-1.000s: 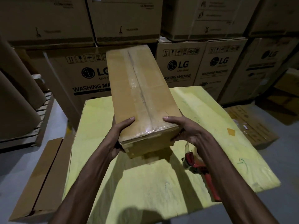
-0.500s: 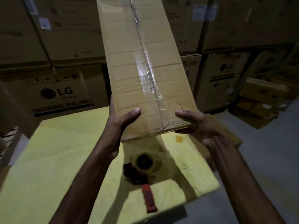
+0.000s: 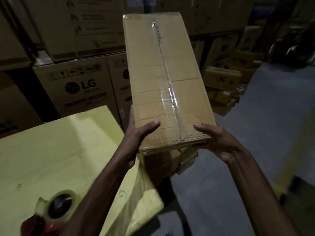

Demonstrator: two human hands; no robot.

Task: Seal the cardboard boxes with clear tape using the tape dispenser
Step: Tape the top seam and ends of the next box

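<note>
A long brown cardboard box point(image 3: 163, 79) with clear tape along its top seam is held in the air, past the right edge of the yellow table point(image 3: 51, 150). My left hand point(image 3: 136, 133) grips its near left corner, thumb on top. My right hand point(image 3: 216, 140) grips the near right corner, thumb on top and fingers underneath. The red tape dispenser point(image 3: 54, 210) with its roll of clear tape lies on the table at the lower left, partly hidden by my left forearm.
Stacked LG washing-machine cartons point(image 3: 80, 86) form a wall behind the table. More cardboard boxes point(image 3: 223, 82) lie on the grey floor point(image 3: 264, 125) at the back right. Another box point(image 3: 163, 164) sits low under the held one, beside the table.
Both hands lifted the box off the table and swung it to the right, beyond the table's edge. The view turned right, so the dispenser now sits at lower left.
</note>
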